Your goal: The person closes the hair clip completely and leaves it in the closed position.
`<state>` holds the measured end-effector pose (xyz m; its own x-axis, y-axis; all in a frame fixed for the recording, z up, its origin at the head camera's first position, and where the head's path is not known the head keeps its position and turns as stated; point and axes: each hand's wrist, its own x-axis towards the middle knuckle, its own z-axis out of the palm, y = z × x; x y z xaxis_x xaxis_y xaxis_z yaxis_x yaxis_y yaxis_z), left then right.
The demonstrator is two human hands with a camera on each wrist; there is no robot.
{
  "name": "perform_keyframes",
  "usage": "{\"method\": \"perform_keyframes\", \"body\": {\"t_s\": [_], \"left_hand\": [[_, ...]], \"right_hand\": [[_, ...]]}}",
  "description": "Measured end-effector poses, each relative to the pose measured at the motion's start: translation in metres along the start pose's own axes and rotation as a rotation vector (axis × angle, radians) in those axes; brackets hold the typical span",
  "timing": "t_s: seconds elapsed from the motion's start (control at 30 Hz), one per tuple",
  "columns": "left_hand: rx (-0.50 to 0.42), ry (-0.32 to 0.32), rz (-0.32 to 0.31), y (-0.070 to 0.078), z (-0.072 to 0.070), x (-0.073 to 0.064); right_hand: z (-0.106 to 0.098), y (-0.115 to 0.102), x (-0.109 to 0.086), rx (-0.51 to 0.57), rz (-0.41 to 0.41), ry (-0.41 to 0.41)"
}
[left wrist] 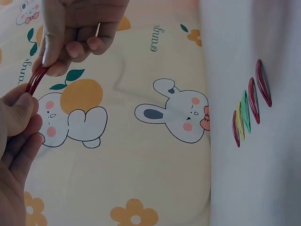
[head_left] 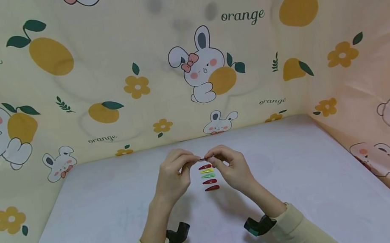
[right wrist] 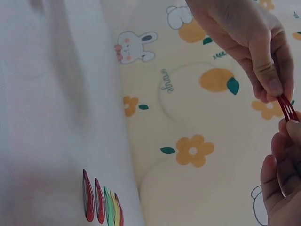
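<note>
A dark red snap hair clip (left wrist: 36,81) is held in the air between my two hands, one at each end. My left hand (head_left: 174,175) pinches one end between thumb and fingertips; my right hand (head_left: 233,167) pinches the other end the same way. Its slotted middle shows between the fingertips in the right wrist view. Below and nearer me, a row of hair clips lies on the table: a red clip (head_left: 205,166), a yellow clip (head_left: 206,171), a green clip (head_left: 208,175), another red clip (head_left: 210,181) and the nearest red clip (head_left: 211,188).
The white-covered table (head_left: 109,213) reaches to a cloth backdrop (head_left: 163,114) printed with rabbits and oranges, which also hangs along both sides. A black wrist camera (head_left: 178,233) sits at the left sleeve, and another black wrist camera (head_left: 260,226) at the right.
</note>
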<state>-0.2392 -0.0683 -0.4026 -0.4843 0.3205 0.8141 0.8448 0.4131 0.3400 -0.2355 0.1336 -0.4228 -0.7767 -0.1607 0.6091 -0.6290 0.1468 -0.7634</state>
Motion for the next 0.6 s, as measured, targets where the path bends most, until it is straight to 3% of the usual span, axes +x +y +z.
{"method": "perform_keyframes", "body": {"t_s": [0.23, 0.6], "left_hand": [[0.042, 0.025, 0.028, 0.0015, 0.0025, 0.0004], [0.075, -0.015, 0.036, 0.0033, 0.0049, 0.0007]], "right_hand": [[-0.0010, -0.0046, -0.0009, 0.031, 0.062, 0.013], [-0.0026, 0.0003, -0.0010, 0.183, 0.213, 0.040]]}}
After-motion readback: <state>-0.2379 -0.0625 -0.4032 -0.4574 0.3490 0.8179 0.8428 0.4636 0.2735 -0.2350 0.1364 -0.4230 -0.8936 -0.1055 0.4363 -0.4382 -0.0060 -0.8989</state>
